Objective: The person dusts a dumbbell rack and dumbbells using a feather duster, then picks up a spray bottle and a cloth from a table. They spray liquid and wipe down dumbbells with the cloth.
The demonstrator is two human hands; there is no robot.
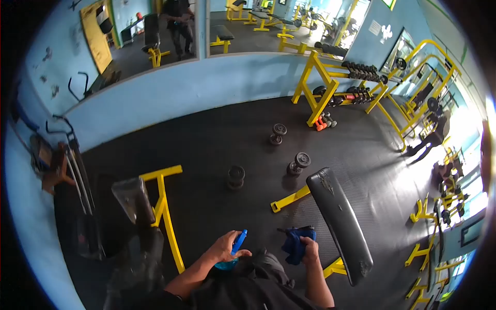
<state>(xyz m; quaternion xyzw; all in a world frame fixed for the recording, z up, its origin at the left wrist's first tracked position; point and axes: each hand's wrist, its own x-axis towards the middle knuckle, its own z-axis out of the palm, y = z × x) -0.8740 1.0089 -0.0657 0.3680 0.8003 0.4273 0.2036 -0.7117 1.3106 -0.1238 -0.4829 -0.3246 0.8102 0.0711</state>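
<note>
In the head view, my left hand (226, 247) is wrapped round a spray bottle (238, 242) with a blue trigger top and bluish liquid low in it. My right hand (310, 251) grips a bunched dark blue cloth (295, 246), held in front of my body. Just right of that hand stands a weight bench with a long black pad (341, 225), its surface worn at the upper end, on a yellow frame (290, 199). To my left is another bench with a black pad (133, 199) and yellow legs (164, 209).
Several dumbbells (236, 176) stand on the black rubber floor (206, 134) ahead. A yellow dumbbell rack (330, 82) is against the mirrored wall. An exercise machine (77, 160) stands at far left. Another person (436, 134) is by the yellow equipment at right.
</note>
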